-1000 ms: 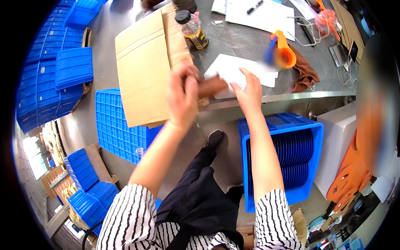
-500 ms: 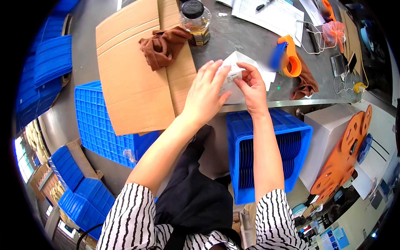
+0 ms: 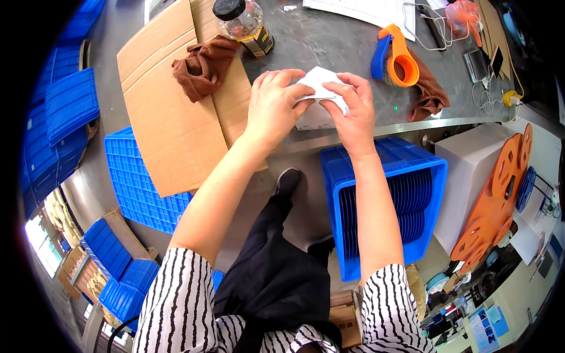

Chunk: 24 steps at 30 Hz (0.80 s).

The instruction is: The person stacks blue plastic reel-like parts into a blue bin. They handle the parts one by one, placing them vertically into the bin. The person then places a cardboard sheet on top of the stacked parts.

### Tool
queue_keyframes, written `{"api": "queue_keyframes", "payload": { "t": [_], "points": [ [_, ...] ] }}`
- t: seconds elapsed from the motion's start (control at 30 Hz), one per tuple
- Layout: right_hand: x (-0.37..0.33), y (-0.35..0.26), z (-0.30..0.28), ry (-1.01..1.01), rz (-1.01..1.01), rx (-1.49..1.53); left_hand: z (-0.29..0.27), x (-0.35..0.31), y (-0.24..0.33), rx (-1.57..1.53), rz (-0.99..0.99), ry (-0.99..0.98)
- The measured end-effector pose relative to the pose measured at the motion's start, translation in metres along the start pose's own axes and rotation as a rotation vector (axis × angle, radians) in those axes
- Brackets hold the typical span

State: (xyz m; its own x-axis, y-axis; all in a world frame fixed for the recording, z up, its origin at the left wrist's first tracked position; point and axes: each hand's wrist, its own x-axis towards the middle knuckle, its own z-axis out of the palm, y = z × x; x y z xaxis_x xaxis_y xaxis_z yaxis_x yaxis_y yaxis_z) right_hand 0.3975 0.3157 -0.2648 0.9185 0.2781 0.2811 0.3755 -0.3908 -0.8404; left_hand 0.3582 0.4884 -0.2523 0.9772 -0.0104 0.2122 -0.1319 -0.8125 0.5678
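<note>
Between both hands, over the front edge of the grey table (image 3: 329,41), is a piece of white folded paper (image 3: 319,79). My left hand (image 3: 273,105) pinches its left side between thumb and fingers. On the opposite side my right hand (image 3: 352,110) grips it with thumb and bent fingers. Beneath the hands lies another white paper item (image 3: 315,120), partly hidden. To the right of my hands stands an orange and blue tape dispenser (image 3: 405,63), beside a brown cloth (image 3: 431,97).
Flat cardboard (image 3: 170,112) overhangs the table's left side, with a brown cloth (image 3: 203,70) and a black-lidded clear jar (image 3: 250,29) near it. Below the edge sits a blue crate (image 3: 332,176) holding several dark discs. Another blue crate (image 3: 132,176) is at left. Cables and a phone lie far right.
The white paper has been tilted and turned in my hands; its printed face no longer shows, and both hands now pinch its edges. The view has shifted slightly, and the dispenser appears unblurred.
</note>
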Motion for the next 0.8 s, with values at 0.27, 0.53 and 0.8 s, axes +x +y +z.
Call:
{"api": "queue_keyframes", "payload": {
  "t": [0.27,0.53,0.8],
  "points": [
    [0.006,0.005,-0.006,0.133,-0.461,-0.325,0.004,0.002,-0.012,0.035,0.114,-0.022],
    [0.015,-0.001,-0.018,-0.02,-0.806,-0.419,0.005,0.005,-0.033,-0.26,0.124,-0.195],
    [-0.041,-0.04,-0.048,0.138,-0.11,0.167,0.014,-0.007,-0.053,-0.208,0.09,0.075]
  ]
}}
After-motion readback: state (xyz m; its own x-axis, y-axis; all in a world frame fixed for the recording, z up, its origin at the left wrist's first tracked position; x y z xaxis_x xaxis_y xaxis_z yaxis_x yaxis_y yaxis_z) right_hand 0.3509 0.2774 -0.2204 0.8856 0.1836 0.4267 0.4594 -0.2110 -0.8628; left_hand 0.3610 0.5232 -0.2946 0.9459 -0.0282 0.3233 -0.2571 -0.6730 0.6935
